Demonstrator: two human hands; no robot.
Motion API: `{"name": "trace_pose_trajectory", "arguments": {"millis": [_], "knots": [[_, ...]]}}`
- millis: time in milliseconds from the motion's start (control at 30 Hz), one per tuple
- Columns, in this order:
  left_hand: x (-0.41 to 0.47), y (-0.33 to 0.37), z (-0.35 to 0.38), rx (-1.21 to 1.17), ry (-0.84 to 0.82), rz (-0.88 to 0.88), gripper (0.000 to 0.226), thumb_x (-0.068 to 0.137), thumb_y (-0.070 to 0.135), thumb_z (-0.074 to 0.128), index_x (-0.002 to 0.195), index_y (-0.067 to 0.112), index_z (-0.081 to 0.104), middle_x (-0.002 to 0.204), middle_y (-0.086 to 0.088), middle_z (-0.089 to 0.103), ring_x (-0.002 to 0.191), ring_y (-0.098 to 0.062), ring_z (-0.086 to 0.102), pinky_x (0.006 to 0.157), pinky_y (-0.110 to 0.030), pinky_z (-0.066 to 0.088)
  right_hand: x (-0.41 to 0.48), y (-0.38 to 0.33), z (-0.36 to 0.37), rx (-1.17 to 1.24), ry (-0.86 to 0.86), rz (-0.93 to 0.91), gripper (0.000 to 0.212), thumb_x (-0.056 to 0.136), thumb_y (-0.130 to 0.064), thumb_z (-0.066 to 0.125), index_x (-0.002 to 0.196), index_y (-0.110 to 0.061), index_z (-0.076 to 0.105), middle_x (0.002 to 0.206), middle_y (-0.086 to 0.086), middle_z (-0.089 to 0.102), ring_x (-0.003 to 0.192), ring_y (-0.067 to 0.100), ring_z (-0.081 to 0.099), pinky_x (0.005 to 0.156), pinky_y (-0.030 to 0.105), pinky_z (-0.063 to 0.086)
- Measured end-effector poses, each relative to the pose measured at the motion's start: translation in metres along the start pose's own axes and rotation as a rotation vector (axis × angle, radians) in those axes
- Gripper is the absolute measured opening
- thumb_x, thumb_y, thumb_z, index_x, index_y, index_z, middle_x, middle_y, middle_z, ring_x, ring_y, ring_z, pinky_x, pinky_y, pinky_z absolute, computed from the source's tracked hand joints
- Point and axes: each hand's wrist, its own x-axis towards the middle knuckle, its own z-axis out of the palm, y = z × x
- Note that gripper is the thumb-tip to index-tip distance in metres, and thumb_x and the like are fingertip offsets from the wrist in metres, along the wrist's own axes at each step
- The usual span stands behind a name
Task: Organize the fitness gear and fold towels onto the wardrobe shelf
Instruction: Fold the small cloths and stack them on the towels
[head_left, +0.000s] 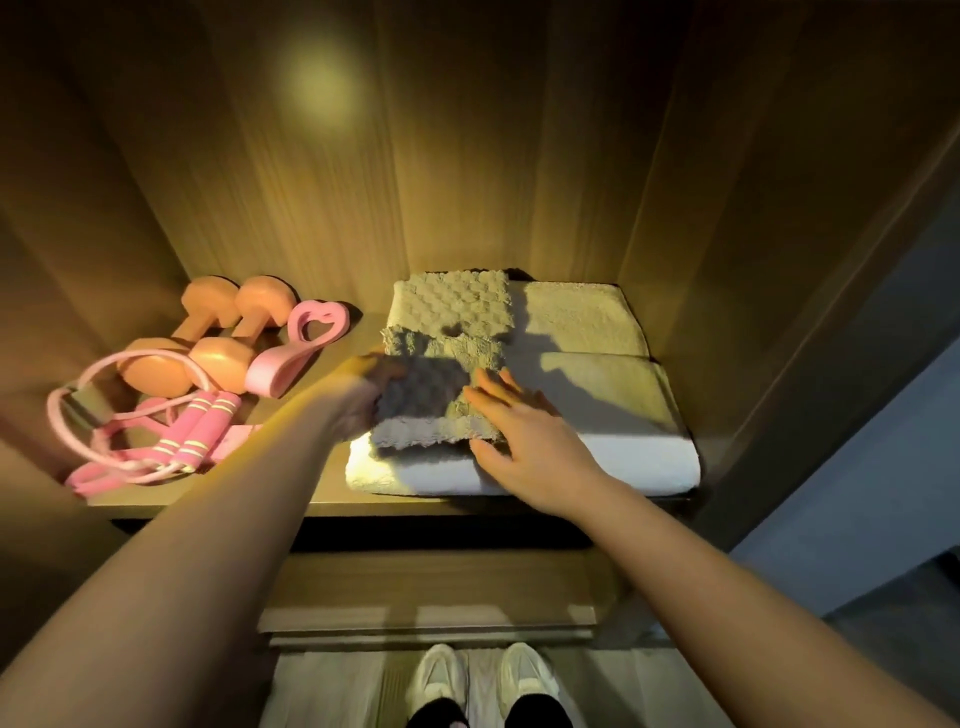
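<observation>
On the wardrobe shelf (322, 364), two folded white towels lie on the right, one at the back (576, 317) and one at the front (613, 431). A checkered grey towel (452, 304) lies folded on the back one, and a second grey towel (436, 395) rests on the front one. My left hand (363, 400) holds the second grey towel's left edge. My right hand (524, 441) lies flat, fingers spread, on its right edge. At the left of the shelf are two pink dumbbells (208, 343), a heart-shaped pink trainer (296, 343) and a pink jump rope (192, 431).
Wooden side walls (727, 234) and a back panel close the shelf in. Below the shelf's front edge are lower wooden ledges (431, 613). My two feet in white shoes (483, 680) stand on the floor beneath.
</observation>
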Motion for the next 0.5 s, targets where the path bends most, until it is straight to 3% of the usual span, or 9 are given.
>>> {"name": "trace_pose_trajectory", "arguments": {"millis": [67, 133, 200, 267, 333, 400, 500], "knots": [[0.002, -0.002, 0.004, 0.057, 0.054, 0.013, 0.023, 0.1, 0.01, 0.048, 0.117, 0.0, 0.058, 0.095, -0.015, 0.067, 0.071, -0.019, 0.067, 0.066, -0.027, 0.057, 0.002, 0.002, 0.004, -0.052, -0.015, 0.012, 0.058, 0.101, -0.038, 0.039, 0.154, -0.03, 0.018, 0.162, -0.013, -0.001, 0.149, 0.01, -0.003, 0.121, 0.047, 0.008], [0.004, 0.0, 0.011, 0.184, 0.098, 0.046, 0.034, 0.101, 0.01, 0.047, 0.135, 0.005, 0.049, 0.114, -0.016, 0.063, 0.092, -0.027, 0.062, 0.084, -0.037, 0.051, 0.002, 0.005, 0.006, -0.109, -0.025, 0.033, 0.058, 0.101, -0.036, 0.037, 0.155, -0.027, 0.017, 0.163, -0.012, -0.002, 0.149, 0.01, -0.004, 0.121, 0.047, 0.006], [0.006, 0.002, 0.015, 0.463, 0.194, 0.102, 0.039, 0.103, 0.013, 0.044, 0.141, 0.009, 0.042, 0.131, -0.012, 0.053, 0.107, -0.027, 0.055, 0.091, -0.035, 0.046, 0.001, 0.007, 0.006, -0.164, -0.025, 0.044, 0.058, 0.102, -0.035, 0.037, 0.155, -0.026, 0.016, 0.162, -0.012, -0.003, 0.149, 0.011, -0.004, 0.122, 0.047, 0.006], [0.008, 0.003, 0.012, 0.755, 0.334, 0.175, 0.035, 0.1, 0.018, 0.049, 0.134, 0.009, 0.049, 0.126, -0.012, 0.055, 0.099, -0.024, 0.054, 0.08, -0.029, 0.047, 0.0, 0.008, 0.007, -0.206, -0.024, 0.037, 0.058, 0.102, -0.033, 0.037, 0.155, -0.025, 0.017, 0.162, -0.012, -0.003, 0.15, 0.012, -0.004, 0.122, 0.047, 0.006], [0.011, -0.001, 0.007, 0.941, 0.414, 0.207, 0.031, 0.097, 0.021, 0.055, 0.125, 0.007, 0.055, 0.113, -0.014, 0.06, 0.094, -0.027, 0.056, 0.075, -0.033, 0.047, 0.0, 0.007, 0.009, -0.227, -0.024, 0.022, 0.057, 0.102, -0.032, 0.036, 0.155, -0.025, 0.018, 0.163, -0.011, -0.002, 0.15, 0.013, -0.003, 0.122, 0.046, 0.005], [0.014, -0.006, 0.001, 0.979, 0.444, 0.178, 0.028, 0.095, 0.026, 0.058, 0.114, 0.006, 0.056, 0.101, -0.011, 0.059, 0.091, -0.028, 0.056, 0.071, -0.033, 0.046, 0.001, 0.006, 0.009, -0.234, -0.013, 0.008, 0.056, 0.102, -0.03, 0.036, 0.155, -0.026, 0.018, 0.163, -0.01, -0.001, 0.15, 0.014, -0.003, 0.121, 0.045, 0.003], [0.017, -0.011, -0.006, 0.826, 0.463, 0.126, 0.032, 0.09, 0.036, 0.063, 0.095, 0.005, 0.057, 0.089, -0.011, 0.061, 0.091, -0.033, 0.063, 0.073, -0.04, 0.053, 0.002, 0.005, 0.009, -0.259, 0.011, -0.016, 0.052, 0.102, -0.031, 0.035, 0.153, -0.027, 0.023, 0.163, -0.009, 0.001, 0.15, 0.015, -0.004, 0.12, 0.044, -0.001]]}}
